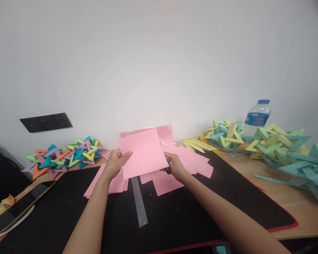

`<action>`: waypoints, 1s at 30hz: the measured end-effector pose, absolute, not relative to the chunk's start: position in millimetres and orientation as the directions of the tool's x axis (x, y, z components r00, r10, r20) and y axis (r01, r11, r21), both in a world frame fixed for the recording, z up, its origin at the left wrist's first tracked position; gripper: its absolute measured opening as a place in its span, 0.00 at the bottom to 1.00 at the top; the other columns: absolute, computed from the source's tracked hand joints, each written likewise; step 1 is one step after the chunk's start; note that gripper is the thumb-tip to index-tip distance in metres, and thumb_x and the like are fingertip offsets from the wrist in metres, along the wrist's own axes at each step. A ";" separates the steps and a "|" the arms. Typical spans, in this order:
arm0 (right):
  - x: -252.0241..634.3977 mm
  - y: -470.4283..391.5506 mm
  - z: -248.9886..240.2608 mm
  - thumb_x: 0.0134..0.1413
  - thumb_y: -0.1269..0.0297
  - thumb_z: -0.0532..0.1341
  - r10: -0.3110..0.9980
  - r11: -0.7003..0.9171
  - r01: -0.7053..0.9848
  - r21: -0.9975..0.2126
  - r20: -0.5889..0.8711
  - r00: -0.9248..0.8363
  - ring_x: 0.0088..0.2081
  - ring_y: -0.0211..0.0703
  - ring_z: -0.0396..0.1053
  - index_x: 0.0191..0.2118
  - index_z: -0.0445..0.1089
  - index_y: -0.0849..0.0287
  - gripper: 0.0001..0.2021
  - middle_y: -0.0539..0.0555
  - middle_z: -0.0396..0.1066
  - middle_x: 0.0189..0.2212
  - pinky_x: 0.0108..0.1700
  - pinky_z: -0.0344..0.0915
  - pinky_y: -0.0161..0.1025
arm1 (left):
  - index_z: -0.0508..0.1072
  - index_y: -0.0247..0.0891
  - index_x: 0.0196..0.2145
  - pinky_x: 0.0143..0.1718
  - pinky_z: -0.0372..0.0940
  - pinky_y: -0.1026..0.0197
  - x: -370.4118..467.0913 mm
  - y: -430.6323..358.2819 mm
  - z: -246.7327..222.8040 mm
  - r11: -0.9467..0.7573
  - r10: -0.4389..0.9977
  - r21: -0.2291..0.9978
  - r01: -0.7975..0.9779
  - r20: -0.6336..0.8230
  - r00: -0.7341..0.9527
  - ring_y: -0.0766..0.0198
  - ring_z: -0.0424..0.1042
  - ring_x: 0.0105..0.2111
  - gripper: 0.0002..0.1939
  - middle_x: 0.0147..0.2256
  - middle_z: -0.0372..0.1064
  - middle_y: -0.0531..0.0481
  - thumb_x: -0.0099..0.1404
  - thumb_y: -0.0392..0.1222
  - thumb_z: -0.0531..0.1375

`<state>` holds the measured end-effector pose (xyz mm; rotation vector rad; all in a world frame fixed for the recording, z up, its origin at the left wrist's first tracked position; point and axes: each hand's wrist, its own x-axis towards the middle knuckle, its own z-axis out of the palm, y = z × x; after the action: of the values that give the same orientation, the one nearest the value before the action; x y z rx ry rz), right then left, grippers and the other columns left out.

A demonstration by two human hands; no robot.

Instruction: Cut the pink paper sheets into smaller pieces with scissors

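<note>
A pink sheet (pixel 143 153) is held up above the black mat (pixel 169 218). My left hand (pixel 116 163) pinches its left edge, thumb on top. At the sheet's right edge my right hand (pixel 175 165) is closed on dark-handled scissors (pixel 169 167), whose blades are mostly hidden behind or along the paper. Beneath and to the right, pink sheets (pixel 166 185) lie spread on the mat. Another pink stack (pixel 95 180) rests under my left forearm. A metal ruler (pixel 140 204) lies between my forearms.
Folded paper stars (pixel 49 160) stand at the left, with a phone (pixel 21 208) nearer. Yellow strips (pixel 197 144), green and blue paper models (pixel 275 144) and a water bottle (pixel 258 113) are on the right. A black wall socket panel (pixel 46 122) is at the left.
</note>
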<state>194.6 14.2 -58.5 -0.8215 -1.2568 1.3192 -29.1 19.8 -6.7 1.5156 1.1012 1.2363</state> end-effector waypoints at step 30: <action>196.0 17.4 -60.6 0.37 0.58 0.65 0.992 0.128 -0.279 -0.952 0.121 0.041 0.21 0.34 0.58 0.26 0.65 0.61 0.13 0.46 0.59 0.16 0.25 0.62 0.35 | 0.73 0.31 0.33 0.26 0.65 0.61 -30.0 23.1 -8.4 -0.219 0.974 0.971 0.096 0.212 0.075 0.60 0.72 0.28 0.20 0.30 0.75 0.45 0.48 0.50 0.67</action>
<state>196.0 17.4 -60.6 -0.9197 -1.0387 1.2219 -30.0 23.1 -8.4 1.4768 1.1260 1.2674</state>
